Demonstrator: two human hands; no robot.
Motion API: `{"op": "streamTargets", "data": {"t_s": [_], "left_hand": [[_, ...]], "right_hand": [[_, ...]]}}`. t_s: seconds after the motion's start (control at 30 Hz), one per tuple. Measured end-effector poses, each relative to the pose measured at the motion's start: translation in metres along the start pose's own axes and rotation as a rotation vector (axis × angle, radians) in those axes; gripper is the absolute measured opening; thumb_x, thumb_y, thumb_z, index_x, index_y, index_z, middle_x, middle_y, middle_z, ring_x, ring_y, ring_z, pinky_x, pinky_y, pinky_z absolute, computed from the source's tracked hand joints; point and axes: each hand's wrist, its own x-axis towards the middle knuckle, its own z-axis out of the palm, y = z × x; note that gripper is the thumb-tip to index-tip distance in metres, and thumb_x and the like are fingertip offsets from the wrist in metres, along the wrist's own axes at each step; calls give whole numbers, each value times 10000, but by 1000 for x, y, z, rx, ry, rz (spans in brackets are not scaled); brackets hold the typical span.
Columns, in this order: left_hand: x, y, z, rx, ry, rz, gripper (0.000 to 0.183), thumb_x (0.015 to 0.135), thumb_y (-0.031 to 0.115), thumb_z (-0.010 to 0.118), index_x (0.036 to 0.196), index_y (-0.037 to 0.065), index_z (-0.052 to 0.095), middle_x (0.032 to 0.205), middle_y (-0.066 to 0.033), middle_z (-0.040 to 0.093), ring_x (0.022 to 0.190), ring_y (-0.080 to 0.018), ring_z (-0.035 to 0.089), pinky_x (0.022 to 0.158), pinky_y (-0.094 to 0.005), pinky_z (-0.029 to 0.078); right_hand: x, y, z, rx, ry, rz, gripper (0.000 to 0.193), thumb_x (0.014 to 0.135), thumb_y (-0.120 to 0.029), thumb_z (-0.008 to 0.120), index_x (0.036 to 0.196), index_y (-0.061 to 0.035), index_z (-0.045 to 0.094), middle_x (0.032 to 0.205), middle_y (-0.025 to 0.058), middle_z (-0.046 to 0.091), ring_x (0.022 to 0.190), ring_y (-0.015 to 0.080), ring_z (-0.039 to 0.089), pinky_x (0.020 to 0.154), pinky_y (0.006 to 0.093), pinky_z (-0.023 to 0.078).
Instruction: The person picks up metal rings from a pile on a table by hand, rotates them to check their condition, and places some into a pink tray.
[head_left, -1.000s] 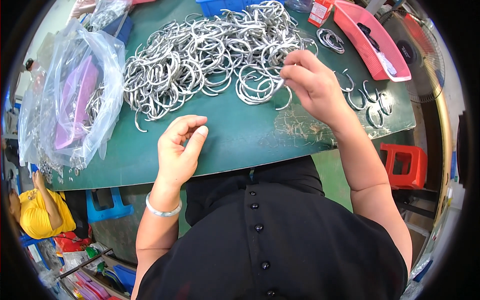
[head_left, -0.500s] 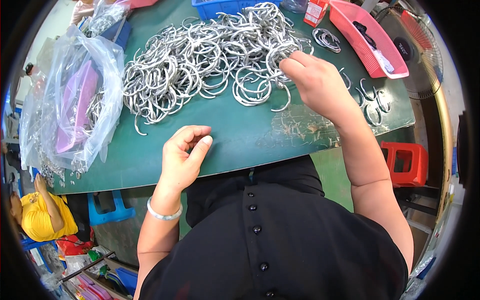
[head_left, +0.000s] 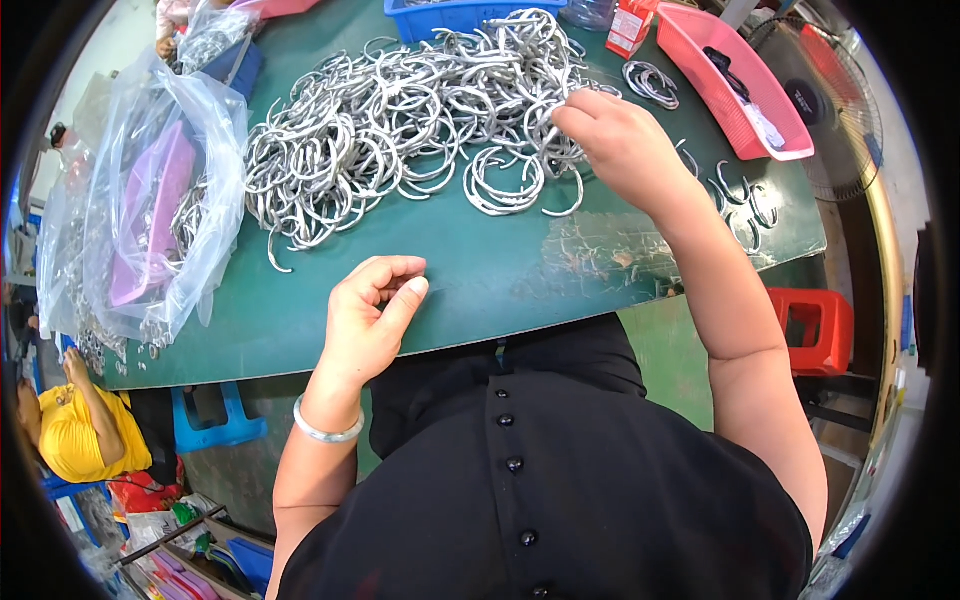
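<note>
**Hands at a heap of metal rings**

Far left on the green table (head_left: 480,270): a clear plastic bag (head_left: 150,200) with more rings inside. Near the table's front edge, left hand (head_left: 370,320), loosely curled, thumb against bent fingers, seemingly empty. Beyond it, the pile of silver open rings (head_left: 400,120). Right hand (head_left: 625,150), arm outstretched, fingertips pinched at the pile's right edge, probably on a ring, grip hidden. Further right, a pink tray (head_left: 735,85).

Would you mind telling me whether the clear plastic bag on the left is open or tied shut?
Open: the clear plastic bag gapes at its mouth, showing silver metal rings and a pink tray inside.
</note>
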Motion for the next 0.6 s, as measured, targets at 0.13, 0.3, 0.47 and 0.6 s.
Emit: {"op": "streamTargets", "data": {"t_s": [0.13, 0.3, 0.47, 0.6], "left_hand": [[-1, 1, 1, -8, -5, -4, 169, 787, 51, 585, 934, -33, 596, 862, -56, 577, 720, -89, 551, 660, -209, 454], [-1, 1, 1, 17, -2, 14, 174, 778, 49, 590, 932, -31, 596, 853, -60, 581, 710, -95, 551, 657, -213, 454], [0, 0, 2, 19, -1, 18, 175, 777, 52, 592, 930, -32, 596, 837, -58, 583, 696, -92, 545, 647, -213, 452], [-1, 3, 4, 13, -20, 24, 170, 778, 48, 589, 928, -31, 595, 831, -55, 582, 696, -91, 545, 645, -212, 451]], "right_hand": [[4, -3, -7, -47, -52, -83, 164, 659, -7, 508, 817, -43, 534, 788, 72, 536, 758, 253, 548, 632, 337, 457], [3, -9, -23, -41, -61, -94, 102, 659, -40, 505, 760, -57, 511, 710, 60, 510, 728, 242, 541, 610, 334, 455], [-7, -19, -30, 12, -120, -106, 73, 653, -36, 501, 724, -50, 500, 691, 62, 502, 707, 239, 540, 588, 337, 453], [-10, -22, -39, -25, -126, -104, 68, 625, -48, 515, 690, -52, 496, 661, 59, 485, 683, 232, 534, 576, 328, 447]]}}
